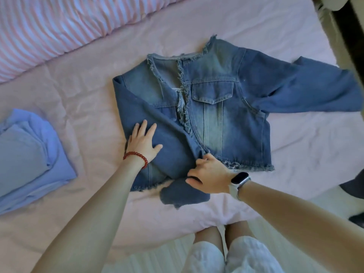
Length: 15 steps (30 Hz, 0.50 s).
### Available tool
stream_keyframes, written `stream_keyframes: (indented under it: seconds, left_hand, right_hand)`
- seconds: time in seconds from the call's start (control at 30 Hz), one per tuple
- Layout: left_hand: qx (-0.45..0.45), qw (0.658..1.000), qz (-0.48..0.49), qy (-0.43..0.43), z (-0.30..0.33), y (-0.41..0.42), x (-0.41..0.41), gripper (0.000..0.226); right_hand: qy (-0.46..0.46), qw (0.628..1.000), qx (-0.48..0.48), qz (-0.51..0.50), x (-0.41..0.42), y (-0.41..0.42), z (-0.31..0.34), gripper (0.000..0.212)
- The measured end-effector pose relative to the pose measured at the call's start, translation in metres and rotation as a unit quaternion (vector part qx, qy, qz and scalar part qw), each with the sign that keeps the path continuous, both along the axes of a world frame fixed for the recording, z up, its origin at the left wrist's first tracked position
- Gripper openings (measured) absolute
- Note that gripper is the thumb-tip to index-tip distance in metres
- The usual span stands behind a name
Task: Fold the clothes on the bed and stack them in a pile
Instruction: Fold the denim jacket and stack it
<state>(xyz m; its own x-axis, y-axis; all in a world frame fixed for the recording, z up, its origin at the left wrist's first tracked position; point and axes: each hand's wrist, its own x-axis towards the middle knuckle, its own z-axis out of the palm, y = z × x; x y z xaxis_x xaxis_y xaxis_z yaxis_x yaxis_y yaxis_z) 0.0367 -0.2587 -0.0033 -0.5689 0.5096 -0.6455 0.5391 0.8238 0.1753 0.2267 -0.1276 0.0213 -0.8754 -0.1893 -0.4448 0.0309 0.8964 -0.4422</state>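
A cropped blue denim jacket with frayed edges lies face up on the pink bed sheet. Its left sleeve is folded diagonally across the front, the cuff poking out past the hem near me. The other sleeve stretches out flat to the right. My left hand, with a red bead bracelet, presses flat and open on the folded sleeve. My right hand, wearing a watch, pinches the folded sleeve's fabric near the hem. A folded light-blue garment rests at the left edge.
A pink-and-white striped pillow or duvet runs along the back left. The bed's near edge is by my legs at the bottom. A dark object sits at the right edge, with dark furniture at the top right.
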Motion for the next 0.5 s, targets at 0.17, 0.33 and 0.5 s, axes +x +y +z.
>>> stream_keyframes:
  seconds: [0.17, 0.33, 0.5]
  left_hand:
    - [-0.004, 1.000, 0.026, 0.017, 0.005, 0.012, 0.004, 0.067]
    - [0.034, 0.996, 0.015, 0.083, 0.011, 0.020, 0.009, 0.067]
    - [0.119, 0.973, -0.121, 0.156, 0.005, 0.049, -0.010, 0.070]
  right_hand:
    - [0.103, 0.979, -0.015, -0.175, 0.022, 0.096, 0.040, 0.043]
    - [-0.043, 0.901, 0.076, -0.424, 0.048, 0.161, 0.039, 0.048]
    - [0.086, 0.897, 0.110, -0.419, 0.040, 0.129, 0.030, 0.018]
